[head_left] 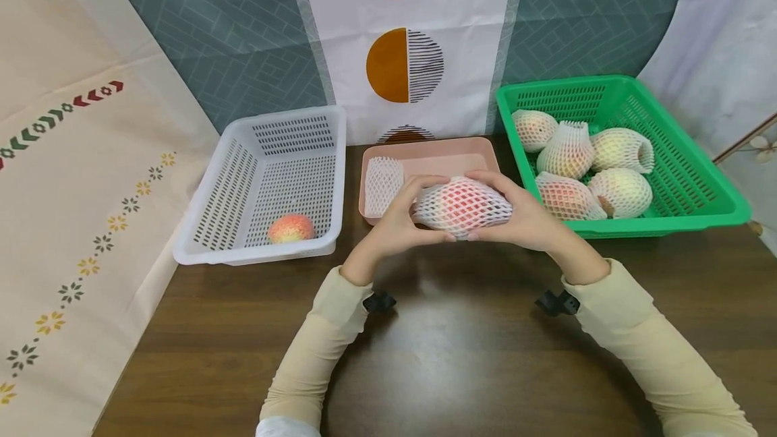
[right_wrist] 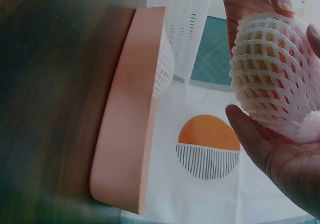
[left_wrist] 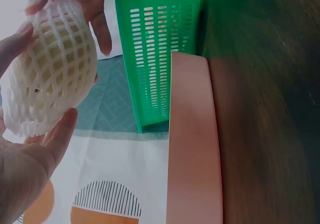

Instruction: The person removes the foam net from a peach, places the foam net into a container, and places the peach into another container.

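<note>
Both hands hold a red-and-yellow fruit in a white foam net above the table, near the front of a pink tray. The left hand grips its left end with curled fingers and thumb. Round the right end curl the fingers and thumb of the right hand. In the left wrist view, the netted fruit shows a pale yellow side. Red patches show through the mesh of the fruit in the right wrist view.
A bare red-and-yellow fruit lies in the white basket at left. An empty foam net lies in the pink tray. Several netted fruits sit in the green basket at right. Patterned cloth hangs behind.
</note>
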### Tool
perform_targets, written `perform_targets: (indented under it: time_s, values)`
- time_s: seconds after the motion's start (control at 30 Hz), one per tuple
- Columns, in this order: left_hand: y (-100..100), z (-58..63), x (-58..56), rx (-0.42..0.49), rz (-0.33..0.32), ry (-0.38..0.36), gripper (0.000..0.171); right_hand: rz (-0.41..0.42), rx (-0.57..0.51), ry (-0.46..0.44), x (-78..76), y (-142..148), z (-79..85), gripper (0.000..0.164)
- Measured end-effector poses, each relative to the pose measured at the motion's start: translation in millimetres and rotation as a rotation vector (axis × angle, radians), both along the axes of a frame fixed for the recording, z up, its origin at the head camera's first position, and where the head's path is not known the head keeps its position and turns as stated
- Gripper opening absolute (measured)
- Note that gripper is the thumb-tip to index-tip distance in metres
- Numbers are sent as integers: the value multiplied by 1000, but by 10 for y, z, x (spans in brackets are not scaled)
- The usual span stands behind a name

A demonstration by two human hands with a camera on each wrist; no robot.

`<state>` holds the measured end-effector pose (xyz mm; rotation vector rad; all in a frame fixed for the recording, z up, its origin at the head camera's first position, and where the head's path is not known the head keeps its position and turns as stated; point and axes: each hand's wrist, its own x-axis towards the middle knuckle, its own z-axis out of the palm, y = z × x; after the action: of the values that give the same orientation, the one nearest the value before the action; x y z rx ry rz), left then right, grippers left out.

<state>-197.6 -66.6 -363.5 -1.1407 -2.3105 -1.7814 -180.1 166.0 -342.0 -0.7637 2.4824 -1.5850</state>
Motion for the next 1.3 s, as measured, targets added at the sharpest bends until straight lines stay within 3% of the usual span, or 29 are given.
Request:
perform_targets:
  time_s: [0.2, 0.43, 0.63, 0.93, 1.17, 1.3]
  values:
    - [-28, -5, -32, -40, 15, 34, 79, -39, -7, 14, 11, -40, -83, 86]
    - [-60, -31, -28, -19, 3, -25, 76, -16, -36, 33, 35, -104, -199, 95]
    - [-64, -18, -13, -54, 42, 32, 75, -45, -21, 92, 47, -148, -254, 96]
    - [-38, 92, 51, -80, 51, 71, 74, -83, -75, 77, 85, -120, -208, 92]
    - [-33, 188, 131, -10, 37, -34, 82, -91, -130, 120, 95, -105, -198, 92]
    - [-78, 229, 147, 92, 96, -42, 76, -89, -154, 117, 89, -100, -202, 92]
